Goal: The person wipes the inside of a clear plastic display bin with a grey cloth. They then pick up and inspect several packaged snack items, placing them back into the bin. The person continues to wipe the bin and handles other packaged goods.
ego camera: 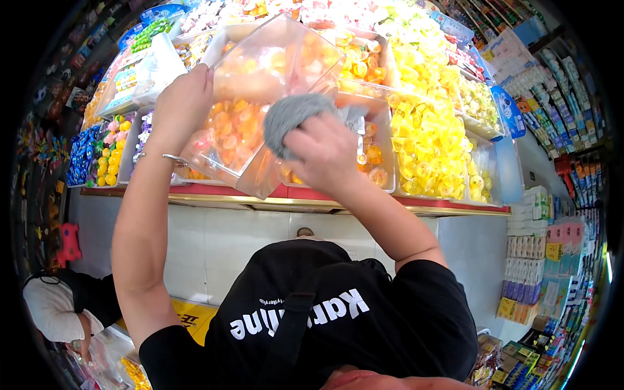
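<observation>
A clear plastic bin is held up and tilted over the candy display. My left hand grips its upper left edge, with a metal bangle on that wrist. In my right hand is a bunched grey cloth, pressed against or close to the bin's side; blur hides the exact contact. Through the bin's see-through walls show orange jelly cups in a tray below. Right of my right hand, yellow jelly cups fill another compartment.
The display's red and gold front edge runs before me. Bagged sweets stand to the left. At lower left another person bends over goods. Stacked tissue packs and stocked shelves line the right side.
</observation>
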Motion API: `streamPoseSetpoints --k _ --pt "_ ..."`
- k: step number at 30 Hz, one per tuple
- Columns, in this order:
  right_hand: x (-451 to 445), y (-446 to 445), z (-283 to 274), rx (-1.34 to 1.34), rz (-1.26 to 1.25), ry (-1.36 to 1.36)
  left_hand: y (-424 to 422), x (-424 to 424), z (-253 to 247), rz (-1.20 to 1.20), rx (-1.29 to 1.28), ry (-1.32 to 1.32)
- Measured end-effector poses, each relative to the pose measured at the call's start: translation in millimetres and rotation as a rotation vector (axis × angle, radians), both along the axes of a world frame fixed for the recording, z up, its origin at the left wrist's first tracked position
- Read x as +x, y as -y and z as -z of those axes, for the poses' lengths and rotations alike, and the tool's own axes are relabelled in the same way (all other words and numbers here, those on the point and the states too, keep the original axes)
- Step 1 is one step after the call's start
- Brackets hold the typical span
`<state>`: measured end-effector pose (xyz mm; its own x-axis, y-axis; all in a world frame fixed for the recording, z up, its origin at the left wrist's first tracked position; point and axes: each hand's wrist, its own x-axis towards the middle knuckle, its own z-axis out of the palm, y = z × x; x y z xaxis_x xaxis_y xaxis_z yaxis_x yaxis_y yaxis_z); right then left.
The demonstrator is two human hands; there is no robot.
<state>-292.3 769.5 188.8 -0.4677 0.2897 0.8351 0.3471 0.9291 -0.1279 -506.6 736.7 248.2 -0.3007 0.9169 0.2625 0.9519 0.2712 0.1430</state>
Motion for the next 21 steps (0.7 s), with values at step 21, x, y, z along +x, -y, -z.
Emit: streamPoseSetpoints --k 21 --pt "20 56 -11 -0.39 -0.244 0.1 34 -27 -21 0.215 -0.373 1.355"
